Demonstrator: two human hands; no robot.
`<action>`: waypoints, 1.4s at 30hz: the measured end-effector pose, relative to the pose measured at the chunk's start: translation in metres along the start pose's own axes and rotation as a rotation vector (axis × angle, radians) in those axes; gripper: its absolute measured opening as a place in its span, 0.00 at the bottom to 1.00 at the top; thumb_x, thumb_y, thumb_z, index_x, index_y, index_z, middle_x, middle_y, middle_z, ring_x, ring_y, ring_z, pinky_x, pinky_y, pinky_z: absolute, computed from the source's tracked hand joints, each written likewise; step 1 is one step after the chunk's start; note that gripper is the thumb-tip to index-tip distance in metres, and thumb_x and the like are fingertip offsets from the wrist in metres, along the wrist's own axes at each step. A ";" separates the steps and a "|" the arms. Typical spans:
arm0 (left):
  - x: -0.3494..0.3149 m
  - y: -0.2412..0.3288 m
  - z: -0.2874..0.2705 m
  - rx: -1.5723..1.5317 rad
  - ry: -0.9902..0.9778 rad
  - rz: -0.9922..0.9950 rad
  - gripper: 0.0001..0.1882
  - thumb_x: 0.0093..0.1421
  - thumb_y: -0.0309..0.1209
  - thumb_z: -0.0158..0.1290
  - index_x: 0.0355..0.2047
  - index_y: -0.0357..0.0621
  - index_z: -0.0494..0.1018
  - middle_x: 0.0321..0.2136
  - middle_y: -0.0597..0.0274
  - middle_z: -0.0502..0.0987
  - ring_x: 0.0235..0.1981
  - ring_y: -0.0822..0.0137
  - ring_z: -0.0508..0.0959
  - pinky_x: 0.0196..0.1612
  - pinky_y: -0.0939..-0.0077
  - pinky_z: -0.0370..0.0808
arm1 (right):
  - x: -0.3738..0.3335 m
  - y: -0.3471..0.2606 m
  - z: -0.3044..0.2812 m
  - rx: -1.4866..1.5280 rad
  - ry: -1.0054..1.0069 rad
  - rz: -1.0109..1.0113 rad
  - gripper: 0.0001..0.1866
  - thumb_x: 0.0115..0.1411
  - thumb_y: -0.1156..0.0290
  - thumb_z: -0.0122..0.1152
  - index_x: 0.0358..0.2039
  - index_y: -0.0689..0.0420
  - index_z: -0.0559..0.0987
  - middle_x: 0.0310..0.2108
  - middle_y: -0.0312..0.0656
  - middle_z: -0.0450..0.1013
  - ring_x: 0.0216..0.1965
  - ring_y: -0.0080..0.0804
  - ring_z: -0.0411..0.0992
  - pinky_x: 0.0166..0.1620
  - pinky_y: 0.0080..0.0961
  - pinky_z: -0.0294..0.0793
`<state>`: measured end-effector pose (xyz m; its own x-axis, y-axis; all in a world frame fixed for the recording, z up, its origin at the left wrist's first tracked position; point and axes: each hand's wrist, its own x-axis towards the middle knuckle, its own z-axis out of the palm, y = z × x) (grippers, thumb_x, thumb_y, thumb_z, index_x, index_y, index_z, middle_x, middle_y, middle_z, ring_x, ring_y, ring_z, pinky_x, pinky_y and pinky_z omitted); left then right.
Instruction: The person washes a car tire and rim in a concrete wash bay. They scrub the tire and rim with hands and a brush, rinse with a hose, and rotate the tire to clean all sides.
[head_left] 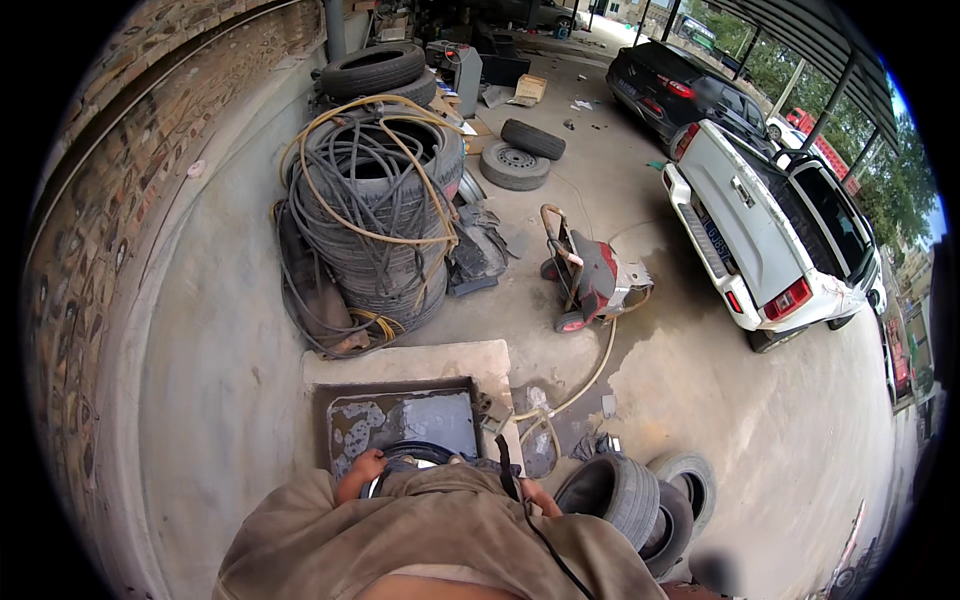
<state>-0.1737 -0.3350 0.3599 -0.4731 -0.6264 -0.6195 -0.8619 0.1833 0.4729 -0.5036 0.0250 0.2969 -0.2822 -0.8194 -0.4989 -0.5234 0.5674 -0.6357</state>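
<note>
At the near edge of a water trough (pixel 470 385), my left hand (pixel 368 464) is closed on the left side of a black ring-shaped thing (pixel 418 447), perhaps a tyre. Only its upper arc and a pale inner part show; my brown clothing hides the rest. Grey, partly scummy water (pixel 435 418) lies in the trough beyond it. My right hand (pixel 538 494) is low at my right side, beside a black strap (pixel 507 465). Its fingers are hidden, so what it touches does not show.
Tyres (pixel 625 497) lean together at my right. A tall tyre stack (pixel 385 250) draped with hoses stands beyond the trough. A red wheeled machine (pixel 597 280) trails a yellow hose (pixel 597 372). Farther right are a white pickup (pixel 770 235) and a dark car (pixel 685 85).
</note>
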 end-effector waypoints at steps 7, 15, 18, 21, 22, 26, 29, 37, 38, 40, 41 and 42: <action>-0.024 0.024 0.006 -0.002 -0.010 -0.028 0.24 0.57 0.45 0.50 0.48 0.43 0.71 0.44 0.49 0.76 0.48 0.50 0.75 0.51 0.61 0.71 | 0.035 0.009 0.014 0.232 0.122 0.257 0.23 0.51 0.53 0.62 0.38 0.61 0.81 0.34 0.54 0.78 0.37 0.40 0.78 0.38 0.37 0.72; -0.061 0.014 0.038 -0.238 0.040 -0.099 0.25 0.57 0.42 0.51 0.50 0.39 0.69 0.43 0.47 0.76 0.46 0.51 0.75 0.49 0.63 0.71 | 0.004 -0.028 -0.009 0.132 0.232 0.374 0.15 0.56 0.62 0.57 0.40 0.55 0.81 0.38 0.50 0.77 0.42 0.49 0.75 0.43 0.40 0.74; -0.080 0.010 0.056 -0.341 0.068 -0.193 0.24 0.57 0.42 0.52 0.50 0.42 0.69 0.42 0.48 0.77 0.45 0.52 0.76 0.49 0.63 0.71 | -0.006 -0.042 -0.023 -0.118 0.142 0.327 0.13 0.56 0.62 0.56 0.37 0.55 0.81 0.33 0.53 0.77 0.37 0.53 0.75 0.39 0.43 0.74; -0.104 -0.006 0.076 -0.368 0.140 -0.262 0.24 0.58 0.43 0.52 0.50 0.43 0.69 0.41 0.50 0.77 0.44 0.52 0.76 0.49 0.63 0.71 | -0.016 -0.049 -0.031 0.034 0.115 0.158 0.14 0.56 0.65 0.53 0.35 0.61 0.80 0.29 0.54 0.77 0.32 0.49 0.77 0.36 0.41 0.75; -0.112 -0.001 0.079 -0.378 0.214 -0.300 0.23 0.57 0.44 0.53 0.49 0.43 0.70 0.39 0.51 0.78 0.43 0.53 0.77 0.46 0.63 0.73 | -0.012 -0.023 -0.025 0.126 0.061 0.165 0.15 0.57 0.65 0.52 0.38 0.62 0.79 0.32 0.53 0.77 0.34 0.45 0.77 0.38 0.39 0.75; -0.148 -0.038 0.119 -0.565 0.385 -0.442 0.21 0.56 0.42 0.53 0.47 0.46 0.72 0.38 0.53 0.78 0.41 0.53 0.78 0.45 0.63 0.73 | -0.004 -0.049 -0.031 0.548 -0.157 0.156 0.20 0.62 0.66 0.45 0.50 0.65 0.71 0.46 0.50 0.71 0.46 0.38 0.72 0.48 0.32 0.70; -0.164 -0.039 0.138 -0.643 0.451 -0.578 0.18 0.55 0.41 0.52 0.45 0.50 0.73 0.37 0.55 0.78 0.41 0.54 0.78 0.45 0.62 0.73 | -0.001 -0.116 -0.037 0.899 -0.239 0.181 0.24 0.66 0.67 0.38 0.58 0.67 0.64 0.58 0.48 0.65 0.56 0.35 0.66 0.56 0.27 0.65; -0.179 -0.043 0.128 -0.754 0.454 -0.719 0.18 0.54 0.40 0.52 0.45 0.51 0.74 0.40 0.56 0.79 0.43 0.54 0.78 0.46 0.62 0.73 | 0.053 -0.108 -0.009 -0.077 -0.366 0.143 0.25 0.66 0.62 0.36 0.57 0.64 0.66 0.54 0.45 0.68 0.53 0.36 0.68 0.54 0.29 0.66; -0.181 -0.044 0.125 -0.758 0.451 -0.723 0.18 0.54 0.40 0.52 0.45 0.52 0.74 0.40 0.56 0.79 0.43 0.54 0.78 0.46 0.62 0.74 | 0.056 -0.114 -0.003 -0.126 -0.372 0.135 0.25 0.66 0.61 0.36 0.57 0.64 0.66 0.54 0.45 0.68 0.53 0.36 0.67 0.54 0.29 0.66; -0.182 -0.046 0.117 -0.762 0.435 -0.716 0.18 0.54 0.41 0.52 0.45 0.52 0.74 0.39 0.56 0.79 0.43 0.54 0.78 0.46 0.62 0.74 | 0.062 -0.125 0.009 -0.223 -0.371 0.125 0.25 0.65 0.61 0.37 0.57 0.63 0.66 0.54 0.45 0.68 0.53 0.36 0.67 0.54 0.29 0.66; -0.182 -0.049 0.113 -0.774 0.436 -0.724 0.18 0.54 0.41 0.52 0.45 0.52 0.74 0.39 0.56 0.79 0.43 0.55 0.78 0.46 0.62 0.74 | 0.065 -0.131 0.013 -0.275 -0.368 0.116 0.25 0.65 0.60 0.37 0.56 0.63 0.67 0.54 0.44 0.68 0.53 0.36 0.67 0.54 0.29 0.66; -0.182 -0.053 0.109 -0.785 0.435 -0.730 0.18 0.54 0.41 0.52 0.45 0.52 0.74 0.39 0.56 0.79 0.43 0.55 0.78 0.46 0.62 0.74 | 0.067 -0.136 0.019 -0.319 -0.369 0.116 0.25 0.65 0.60 0.38 0.56 0.62 0.67 0.54 0.44 0.68 0.53 0.36 0.67 0.54 0.29 0.66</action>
<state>-0.0621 -0.1478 0.3791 0.3252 -0.6250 -0.7097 -0.4815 -0.7554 0.4445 -0.4359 -0.1060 0.3386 -0.0801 -0.6361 -0.7675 -0.7417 0.5524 -0.3805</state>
